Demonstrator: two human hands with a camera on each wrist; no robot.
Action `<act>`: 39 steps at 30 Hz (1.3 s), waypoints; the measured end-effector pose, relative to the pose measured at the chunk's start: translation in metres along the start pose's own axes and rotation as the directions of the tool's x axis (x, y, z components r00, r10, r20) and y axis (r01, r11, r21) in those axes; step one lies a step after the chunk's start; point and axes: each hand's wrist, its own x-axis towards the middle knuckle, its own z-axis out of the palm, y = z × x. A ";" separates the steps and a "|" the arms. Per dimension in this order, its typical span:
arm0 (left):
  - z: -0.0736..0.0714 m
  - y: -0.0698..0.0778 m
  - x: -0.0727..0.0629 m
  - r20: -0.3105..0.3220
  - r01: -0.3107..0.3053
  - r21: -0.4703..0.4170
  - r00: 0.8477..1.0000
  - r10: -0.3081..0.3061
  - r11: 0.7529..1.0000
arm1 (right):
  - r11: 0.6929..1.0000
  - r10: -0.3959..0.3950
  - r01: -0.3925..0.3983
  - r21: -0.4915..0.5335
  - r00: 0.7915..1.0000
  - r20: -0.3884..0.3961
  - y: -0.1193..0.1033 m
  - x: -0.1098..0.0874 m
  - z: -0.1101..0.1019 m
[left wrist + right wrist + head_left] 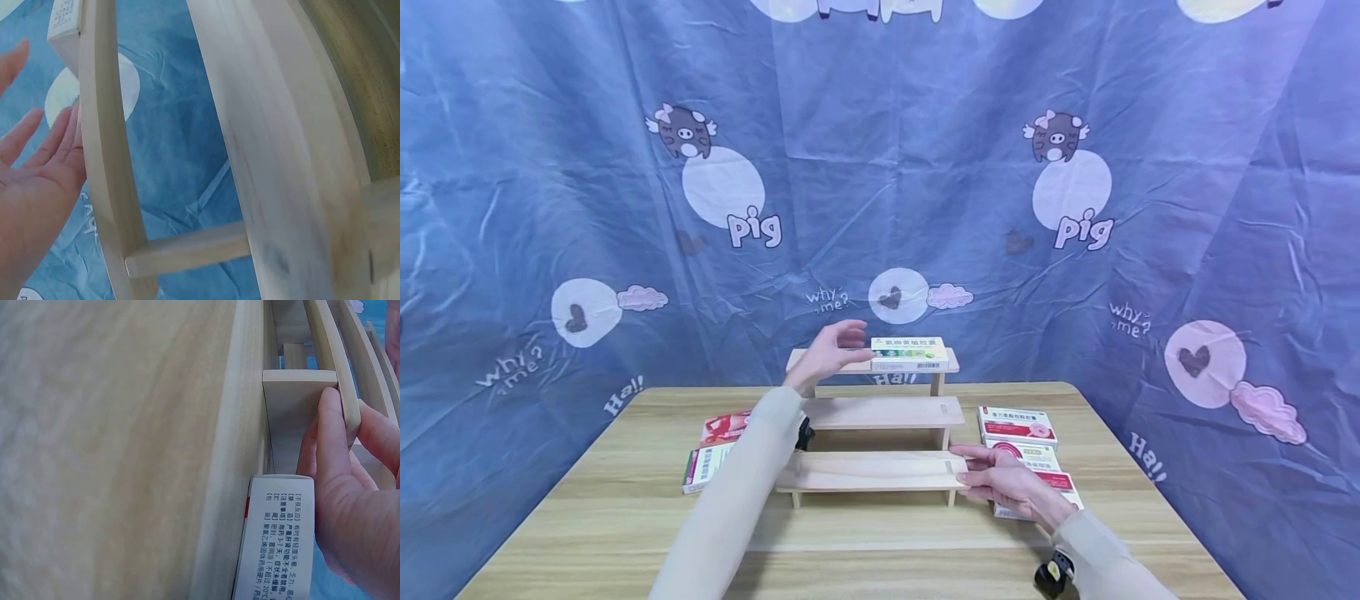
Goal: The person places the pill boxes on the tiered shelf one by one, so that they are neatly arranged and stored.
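Note:
A three-tier wooden display stand stands on the table. On its top tier lies a white and green medicine box. My left hand is at the left part of that tier, beside the box, its fingers extended and holding nothing. In the left wrist view the left hand lies along the top board, below the box's end. My right hand pinches the right end of the lowest tier; in the right wrist view its fingers lie on either side of the board's edge.
Several medicine boxes in red and white lie at the right of the stand, close to the right hand. To the left are a red box and a white and green one, partly behind the left arm. A blue curtain hangs behind the table.

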 end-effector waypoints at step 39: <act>-0.070 -0.041 -0.090 -0.083 -0.029 -0.051 0.996 0.025 0.998 | 1.000 0.014 -0.014 0.003 1.000 0.019 -0.001 0.001 -0.001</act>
